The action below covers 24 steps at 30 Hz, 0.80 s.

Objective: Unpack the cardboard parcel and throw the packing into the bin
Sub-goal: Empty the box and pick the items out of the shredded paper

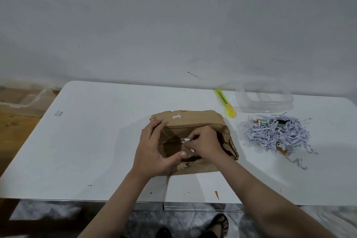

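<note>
Both my hands are at the opened cardboard parcel [193, 137], in the middle of the white table [92, 141] toward its near edge.

My left hand [154, 150] holds the parcel's left side, fingers spread over the far-left corner and thumb hooked on the near rim. My right hand [204, 143] reaches inside with fingertips pinched together on a few white paper shreds [186, 140]. A heap of shredded paper packing [278, 135] lies on the table's right side, well apart from the parcel. Near the far edge lie a yellow-green utility knife [226, 103] and, just beside it, a clear plastic container [264, 98].
</note>
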{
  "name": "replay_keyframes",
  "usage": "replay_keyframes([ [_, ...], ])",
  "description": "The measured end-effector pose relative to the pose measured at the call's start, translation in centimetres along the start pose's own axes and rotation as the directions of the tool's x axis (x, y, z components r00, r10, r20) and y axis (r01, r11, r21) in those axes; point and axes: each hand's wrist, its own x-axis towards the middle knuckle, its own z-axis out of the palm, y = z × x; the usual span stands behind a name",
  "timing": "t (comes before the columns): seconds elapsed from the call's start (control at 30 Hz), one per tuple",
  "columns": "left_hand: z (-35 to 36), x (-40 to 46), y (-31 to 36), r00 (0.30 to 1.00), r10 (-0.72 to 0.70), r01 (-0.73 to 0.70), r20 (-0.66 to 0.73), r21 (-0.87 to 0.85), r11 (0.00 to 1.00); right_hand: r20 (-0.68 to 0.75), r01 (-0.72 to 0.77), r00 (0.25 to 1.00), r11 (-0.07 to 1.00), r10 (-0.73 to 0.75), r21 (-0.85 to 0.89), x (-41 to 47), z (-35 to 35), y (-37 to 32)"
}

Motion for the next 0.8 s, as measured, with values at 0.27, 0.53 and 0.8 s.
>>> replay_keyframes([
  [0.27,0.0,-0.1,-0.1,1.000,0.023,-0.023,-0.001,0.022,0.999,-0.336,0.040,0.942,0.989,0.011,0.142,-2.2,-12.0,0.9],
  [0.53,0.1,0.0,-0.4,0.999,0.045,-0.046,0.013,0.041,0.998,-0.417,-0.159,0.907,0.963,0.055,-0.219,-1.0,-15.3,7.1],
  [0.8,0.1,-0.1,-0.2,0.999,0.048,-0.048,0.000,0.050,0.998,-0.490,-0.052,0.872,0.994,-0.002,-0.096,-2.5,-14.9,2.5],
])
